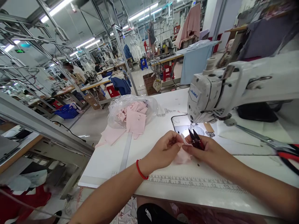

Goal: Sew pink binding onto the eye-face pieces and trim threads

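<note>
My left hand point(163, 150), with a red cord bracelet point(142, 170) on its wrist, pinches a small piece of pale pink fabric point(182, 157) at its upper edge. My right hand point(206, 150) grips small black-and-red thread snips point(195, 140), their blades pointing up and away from me, right beside that fabric. Both hands are over a white sewing table point(112, 168), just in front of the foot of a white JUKI sewing machine point(205, 96). More pink fabric pieces point(135, 119) lie on and in a clear plastic bag point(121, 109) to the left.
Large red-handled shears point(285, 152) lie at the right. A metal straightedge point(126, 152) and a printed ruler scale point(193, 183) are on the table. The table's edge runs along the left and front. Beyond are rows of sewing tables and distant co-workers point(98, 67).
</note>
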`<state>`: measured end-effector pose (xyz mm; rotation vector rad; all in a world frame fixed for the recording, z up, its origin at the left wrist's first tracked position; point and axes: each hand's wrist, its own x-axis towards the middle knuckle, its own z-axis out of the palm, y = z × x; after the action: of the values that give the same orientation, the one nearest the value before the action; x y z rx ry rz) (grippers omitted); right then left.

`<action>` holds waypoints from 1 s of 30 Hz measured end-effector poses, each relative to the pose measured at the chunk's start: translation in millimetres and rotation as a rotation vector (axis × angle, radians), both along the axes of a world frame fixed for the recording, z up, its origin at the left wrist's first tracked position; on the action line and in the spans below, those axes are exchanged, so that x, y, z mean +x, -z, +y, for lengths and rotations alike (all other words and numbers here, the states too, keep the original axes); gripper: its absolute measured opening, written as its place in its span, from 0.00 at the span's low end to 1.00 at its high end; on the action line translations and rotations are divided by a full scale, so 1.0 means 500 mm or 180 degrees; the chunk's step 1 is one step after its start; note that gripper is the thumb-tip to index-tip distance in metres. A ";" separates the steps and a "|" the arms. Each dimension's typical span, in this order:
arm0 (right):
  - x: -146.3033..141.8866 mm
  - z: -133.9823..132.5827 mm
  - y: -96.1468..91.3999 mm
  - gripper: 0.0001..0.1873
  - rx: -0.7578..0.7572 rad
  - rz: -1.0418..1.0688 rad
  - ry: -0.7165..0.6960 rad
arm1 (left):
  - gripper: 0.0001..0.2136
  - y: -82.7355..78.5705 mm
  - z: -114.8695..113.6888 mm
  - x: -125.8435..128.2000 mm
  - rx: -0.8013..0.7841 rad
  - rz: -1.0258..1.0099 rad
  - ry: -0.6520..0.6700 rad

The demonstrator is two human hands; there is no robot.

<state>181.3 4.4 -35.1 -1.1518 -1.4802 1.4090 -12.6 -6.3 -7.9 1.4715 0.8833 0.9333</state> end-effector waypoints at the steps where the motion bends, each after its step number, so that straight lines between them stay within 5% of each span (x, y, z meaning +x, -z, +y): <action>1: -0.001 0.000 0.001 0.24 0.0024 0.0019 0.0031 | 0.03 0.002 0.001 0.001 0.0086 0.0064 0.0035; 9: 0.007 0.000 0.004 0.24 0.0168 0.0122 0.0217 | 0.05 0.007 -0.006 -0.007 0.1885 0.1145 -0.0208; 15: 0.002 -0.004 -0.014 0.25 0.0366 0.0117 0.0121 | 0.02 0.003 -0.001 -0.004 0.0769 0.0676 -0.0446; 21: -0.006 -0.005 -0.027 0.24 0.0461 0.0103 0.0137 | 0.20 -0.002 0.010 -0.001 -0.0655 -0.0546 -0.0056; 25: -0.003 -0.004 -0.020 0.22 0.0471 0.0086 0.0122 | 0.21 -0.002 0.008 0.003 -0.0445 -0.0237 0.0045; 30: 0.002 -0.006 -0.011 0.20 0.0541 -0.0003 0.0077 | 0.05 -0.001 -0.001 -0.001 0.0729 0.0729 -0.0170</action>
<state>182.1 1.4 -29.5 -1.0612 -1.5494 1.2406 -13.0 -6.8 -7.3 1.7854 1.0114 0.9416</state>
